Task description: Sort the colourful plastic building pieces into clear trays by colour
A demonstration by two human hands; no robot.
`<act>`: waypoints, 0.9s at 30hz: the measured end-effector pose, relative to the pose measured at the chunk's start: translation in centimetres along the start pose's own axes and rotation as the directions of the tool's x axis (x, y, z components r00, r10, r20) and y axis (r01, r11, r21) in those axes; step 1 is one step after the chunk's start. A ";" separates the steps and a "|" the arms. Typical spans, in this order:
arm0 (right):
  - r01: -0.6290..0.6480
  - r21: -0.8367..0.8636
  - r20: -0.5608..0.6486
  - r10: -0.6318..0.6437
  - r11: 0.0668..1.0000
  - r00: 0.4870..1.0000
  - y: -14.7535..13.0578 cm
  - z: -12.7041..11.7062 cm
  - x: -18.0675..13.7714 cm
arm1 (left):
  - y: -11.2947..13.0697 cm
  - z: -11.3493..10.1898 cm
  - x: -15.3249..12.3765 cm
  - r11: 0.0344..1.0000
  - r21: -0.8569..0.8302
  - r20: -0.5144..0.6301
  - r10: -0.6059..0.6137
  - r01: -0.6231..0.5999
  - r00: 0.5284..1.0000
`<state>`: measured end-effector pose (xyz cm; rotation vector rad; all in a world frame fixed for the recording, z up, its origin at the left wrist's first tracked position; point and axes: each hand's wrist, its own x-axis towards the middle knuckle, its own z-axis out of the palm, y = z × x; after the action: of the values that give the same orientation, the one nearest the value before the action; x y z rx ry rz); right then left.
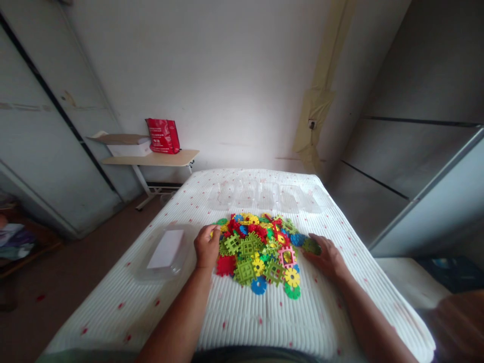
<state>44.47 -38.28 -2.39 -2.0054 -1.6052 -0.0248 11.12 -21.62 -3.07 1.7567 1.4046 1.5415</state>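
A heap of flat plastic building pieces (pixel 247 247) lies on the white quilted cover, mixing green notched squares with yellow, blue and green gear-like discs and some red pieces. Against the heap's left side rests my left hand (pixel 207 246), fingers curled in and thumb close to them; what they hold, if anything, is hidden. My right hand (pixel 325 256) lies at the right edge of the heap, thumb and fingers apart around a dark green notched disc (pixel 311 246) that stays flat on the cover. A pink square frame (pixel 287 257) sits near the heap's right side.
A clear plastic tray with several compartments (pixel 266 197) lies behind the heap. Left of my left hand is a clear lid or box (pixel 177 269) with a white card (pixel 166 248). A side table (pixel 170 158) by the wall carries a red bag (pixel 163 136) and a white box (pixel 128 147).
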 end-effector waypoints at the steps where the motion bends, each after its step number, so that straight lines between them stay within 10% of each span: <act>1: 0.000 0.011 -0.013 0.000 1.000 1.000 -0.1 0.0 0.0 | -0.1 0.1 0.0 0.999 -0.033 0.000 -0.040 0.040 0.999; 10: -0.006 0.237 -0.181 0.050 0.971 0.982 -4.6 -2.6 -1.3 | -0.4 0.5 0.1 0.987 -0.095 -0.030 -0.136 0.133 0.990; 17: 0.404 -0.042 -0.008 -0.405 0.914 0.914 -12.3 -1.9 -4.4 | -0.5 0.4 0.1 0.984 -0.086 -0.032 -0.161 0.158 0.986; 27: 0.378 -0.246 0.041 -0.380 0.893 0.924 -14.2 1.5 -4.4 | -1.5 0.6 0.2 0.984 -0.100 -0.005 -0.151 0.150 0.989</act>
<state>29.97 -39.82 0.68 -1.8276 -2.0514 -0.4012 11.00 -20.64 -4.41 1.5484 1.4061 1.5171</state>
